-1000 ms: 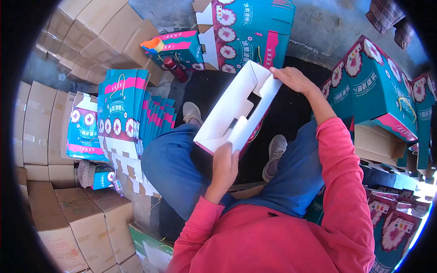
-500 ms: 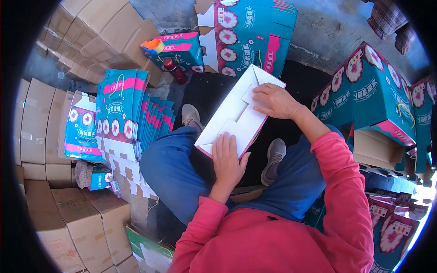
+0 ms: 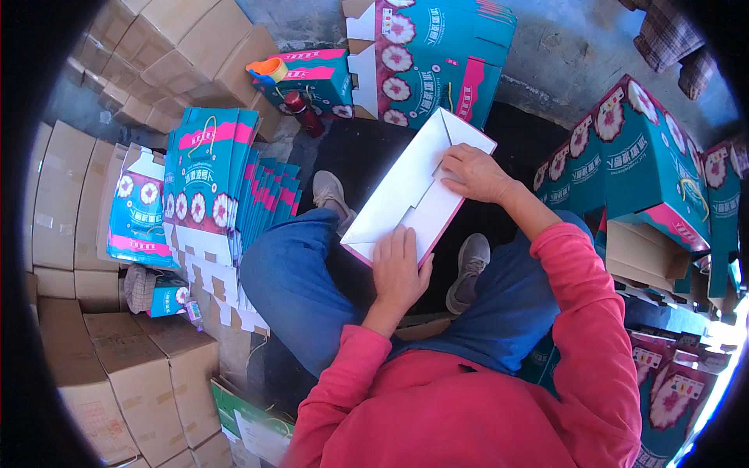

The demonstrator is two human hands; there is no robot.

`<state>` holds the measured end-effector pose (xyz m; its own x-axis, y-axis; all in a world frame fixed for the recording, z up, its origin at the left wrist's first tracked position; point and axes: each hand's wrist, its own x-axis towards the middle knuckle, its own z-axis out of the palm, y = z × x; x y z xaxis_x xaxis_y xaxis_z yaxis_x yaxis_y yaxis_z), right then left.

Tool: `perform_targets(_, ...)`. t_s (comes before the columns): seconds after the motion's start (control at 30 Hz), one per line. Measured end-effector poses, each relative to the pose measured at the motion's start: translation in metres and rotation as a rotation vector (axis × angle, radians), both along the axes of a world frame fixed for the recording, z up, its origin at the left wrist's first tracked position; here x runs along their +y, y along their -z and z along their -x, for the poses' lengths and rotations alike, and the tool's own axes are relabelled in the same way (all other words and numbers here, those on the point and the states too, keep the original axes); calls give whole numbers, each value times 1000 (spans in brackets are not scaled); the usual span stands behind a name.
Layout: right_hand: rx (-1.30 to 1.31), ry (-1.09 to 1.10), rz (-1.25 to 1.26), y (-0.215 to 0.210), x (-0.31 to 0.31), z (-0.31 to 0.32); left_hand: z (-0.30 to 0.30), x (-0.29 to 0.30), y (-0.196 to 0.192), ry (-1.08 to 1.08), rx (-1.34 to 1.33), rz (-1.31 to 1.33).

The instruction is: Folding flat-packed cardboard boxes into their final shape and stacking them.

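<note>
A white carton box (image 3: 413, 187) with pink edges lies slanted across my lap, its flaps folded shut. My left hand (image 3: 399, 269) presses flat on its near end, fingers spread on the white panel. My right hand (image 3: 476, 173) rests on the far end and pushes down a flap near the fold. My legs in blue trousers and grey shoes show beneath the box.
A stack of flat teal and pink cartons (image 3: 211, 183) stands at my left. Assembled teal boxes (image 3: 437, 54) sit ahead and at my right (image 3: 640, 164). Brown cardboard cases (image 3: 117, 366) line the left side. A red bottle (image 3: 303, 113) stands near the far boxes.
The box was open with its flaps up; both hands have folded the flaps down, and it now lies closed and flatter on my lap.
</note>
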<state>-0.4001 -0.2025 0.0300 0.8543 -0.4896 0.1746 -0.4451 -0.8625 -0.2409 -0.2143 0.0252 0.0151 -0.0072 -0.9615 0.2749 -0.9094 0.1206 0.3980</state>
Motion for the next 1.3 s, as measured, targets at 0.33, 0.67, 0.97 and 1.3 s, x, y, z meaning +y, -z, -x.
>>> perform_targets(0.33,-370,542,-51,17,-45,13,-70,6,29,-645,650,233)
perform_targets(0.67,107,762,-958,43,-89,64,-89,7,96,-667,2189,-559)
perform_targets(0.97,-606,593,-1479,-30,-66,68,-73,8,63,-442,1872,-362)
perform_targets(1.3,-571,754,-1355,5,-77,77,-63,3,50,-359,1342,206)
